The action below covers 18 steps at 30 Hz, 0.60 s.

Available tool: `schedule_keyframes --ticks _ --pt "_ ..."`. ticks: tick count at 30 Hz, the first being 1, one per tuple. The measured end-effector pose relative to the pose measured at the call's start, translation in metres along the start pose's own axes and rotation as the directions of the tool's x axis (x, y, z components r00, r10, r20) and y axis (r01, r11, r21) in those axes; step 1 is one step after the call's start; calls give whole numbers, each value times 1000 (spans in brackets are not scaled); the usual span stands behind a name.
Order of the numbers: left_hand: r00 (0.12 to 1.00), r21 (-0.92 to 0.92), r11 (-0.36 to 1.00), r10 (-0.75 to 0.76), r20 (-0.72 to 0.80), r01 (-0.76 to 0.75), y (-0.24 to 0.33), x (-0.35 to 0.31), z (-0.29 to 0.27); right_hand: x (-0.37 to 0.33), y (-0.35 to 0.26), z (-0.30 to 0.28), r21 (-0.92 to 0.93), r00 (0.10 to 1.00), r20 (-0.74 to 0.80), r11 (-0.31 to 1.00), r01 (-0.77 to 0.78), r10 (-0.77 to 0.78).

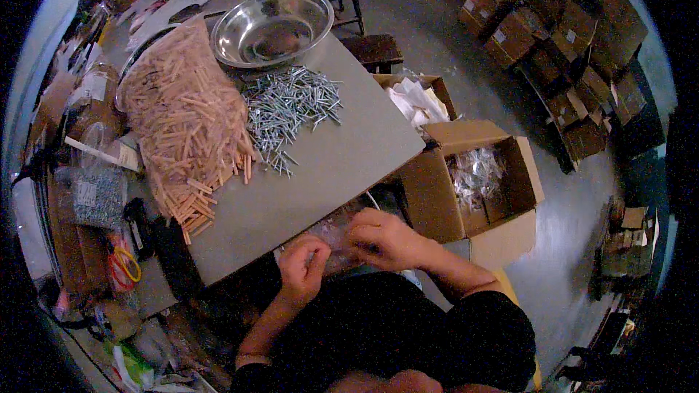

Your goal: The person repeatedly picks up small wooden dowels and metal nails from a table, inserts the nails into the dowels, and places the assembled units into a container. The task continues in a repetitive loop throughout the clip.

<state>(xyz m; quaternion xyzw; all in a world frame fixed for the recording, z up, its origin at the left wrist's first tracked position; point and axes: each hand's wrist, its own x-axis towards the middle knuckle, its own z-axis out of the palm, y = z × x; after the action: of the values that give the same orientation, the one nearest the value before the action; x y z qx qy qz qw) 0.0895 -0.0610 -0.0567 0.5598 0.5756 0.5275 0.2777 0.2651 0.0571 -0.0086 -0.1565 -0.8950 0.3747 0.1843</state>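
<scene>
My left hand (302, 262) is closed, its fingers curled at the near edge of the table. Close by on its right, my right hand (382, 239) is bent in a pinch. Between the two hands stretches a clear plastic bag (336, 239), gripped at its sides; what it contains is too blurred to make out. Farther off on the table lies a loose heap of silvery screws (295, 105). To its left, a large clear bag of wooden dowels (182, 102) spills some dowels toward me.
A shiny metal basin (273, 28) stands behind the screws. Right of the grey table (364, 131), an open cardboard box (429, 196) holds clear plastic packets (477, 175). A bag of small metal parts (98, 193) sits at the left. Stools, stacked cartons and another person's arm are farther away.
</scene>
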Motion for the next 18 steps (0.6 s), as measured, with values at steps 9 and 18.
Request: schedule_keyframes --ticks 9,18 --pt "907 458 868 -337 254 195 -79 -22 21 -82 32 -105 -460 643 -619 455 -762 452" --pt "836 356 934 -166 522 -36 -138 -24 68 -65 65 -53 -159 620 -397 615 -772 676"
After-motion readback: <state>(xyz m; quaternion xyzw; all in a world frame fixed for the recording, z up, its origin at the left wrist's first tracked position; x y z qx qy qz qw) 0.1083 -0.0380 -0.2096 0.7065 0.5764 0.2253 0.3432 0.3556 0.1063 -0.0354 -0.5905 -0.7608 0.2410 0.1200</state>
